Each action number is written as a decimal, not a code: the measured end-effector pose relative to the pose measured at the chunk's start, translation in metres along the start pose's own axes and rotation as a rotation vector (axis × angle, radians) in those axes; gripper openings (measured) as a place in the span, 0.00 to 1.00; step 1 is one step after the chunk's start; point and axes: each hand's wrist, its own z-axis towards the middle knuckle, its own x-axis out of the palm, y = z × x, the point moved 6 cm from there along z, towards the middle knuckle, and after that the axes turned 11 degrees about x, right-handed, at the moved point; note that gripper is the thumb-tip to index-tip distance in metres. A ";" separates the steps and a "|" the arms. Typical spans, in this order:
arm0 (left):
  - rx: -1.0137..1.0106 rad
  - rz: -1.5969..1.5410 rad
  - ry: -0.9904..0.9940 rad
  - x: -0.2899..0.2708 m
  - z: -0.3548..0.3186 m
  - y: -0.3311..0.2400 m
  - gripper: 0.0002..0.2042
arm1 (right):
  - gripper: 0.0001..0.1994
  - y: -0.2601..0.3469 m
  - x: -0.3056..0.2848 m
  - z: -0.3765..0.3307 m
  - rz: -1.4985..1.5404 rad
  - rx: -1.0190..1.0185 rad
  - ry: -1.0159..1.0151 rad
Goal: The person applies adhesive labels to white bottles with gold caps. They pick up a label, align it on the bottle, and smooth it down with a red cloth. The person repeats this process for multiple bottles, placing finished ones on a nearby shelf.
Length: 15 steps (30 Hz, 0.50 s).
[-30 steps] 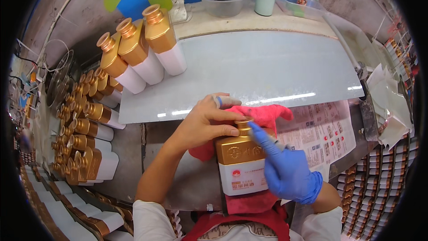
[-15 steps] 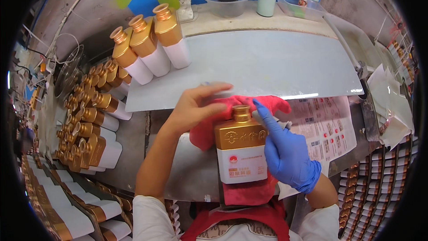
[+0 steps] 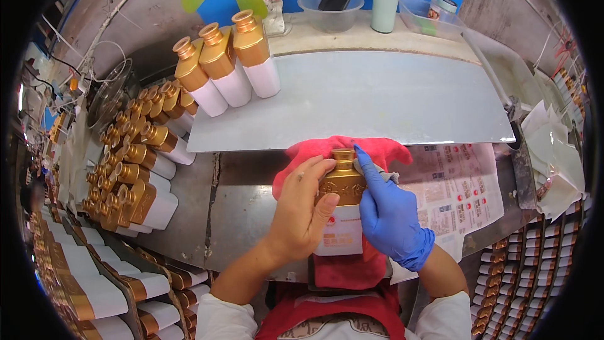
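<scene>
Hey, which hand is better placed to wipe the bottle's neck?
Probably the right hand: it seems to hold a grey cloth, with one finger beside the neck. The ungloved left hand is at the bottle's left side.

Place: a workshop handling one container type in bulk
Stock: gold-shouldered white rectangular bottles (image 3: 162, 211) crowd the left side; many more fill close rows at both lower edges
Surface: a worn, dark-grey metal worktable (image 3: 242, 214) with a flat pale-grey panel (image 3: 377, 97)
Backdrop: a scuffed, stained grey wall (image 3: 148, 3)
Workwear: one thin blue glove (image 3: 393, 220)
</scene>
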 end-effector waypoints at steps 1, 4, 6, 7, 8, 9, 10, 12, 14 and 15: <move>-0.021 0.005 -0.010 0.001 0.001 -0.005 0.18 | 0.35 0.000 0.000 0.002 0.001 -0.008 -0.016; -0.135 -0.032 -0.043 0.004 0.003 -0.004 0.18 | 0.32 -0.004 0.000 0.013 -0.005 0.117 0.130; -0.214 -0.058 -0.041 0.005 0.007 -0.001 0.16 | 0.28 -0.007 0.000 0.021 0.077 0.055 0.118; -0.246 -0.063 -0.026 0.005 0.011 0.001 0.15 | 0.26 -0.009 -0.001 0.024 0.117 0.025 0.110; -0.277 -0.068 -0.012 0.006 0.014 0.001 0.14 | 0.25 -0.013 -0.002 0.026 0.154 0.049 0.129; -0.321 -0.057 0.003 0.005 0.015 0.000 0.14 | 0.23 -0.017 -0.003 0.028 0.194 0.068 0.149; -0.365 -0.046 0.017 0.005 0.016 -0.001 0.13 | 0.22 -0.020 -0.004 0.029 0.233 0.088 0.170; -0.283 0.001 -0.033 0.002 0.014 -0.004 0.13 | 0.21 -0.030 -0.008 0.026 0.276 0.106 0.141; -0.034 0.078 -0.158 -0.001 -0.003 -0.001 0.13 | 0.21 -0.030 -0.014 0.020 0.271 0.126 0.103; 0.009 0.083 -0.146 0.000 -0.005 -0.012 0.14 | 0.21 -0.024 -0.021 0.012 0.239 0.152 0.081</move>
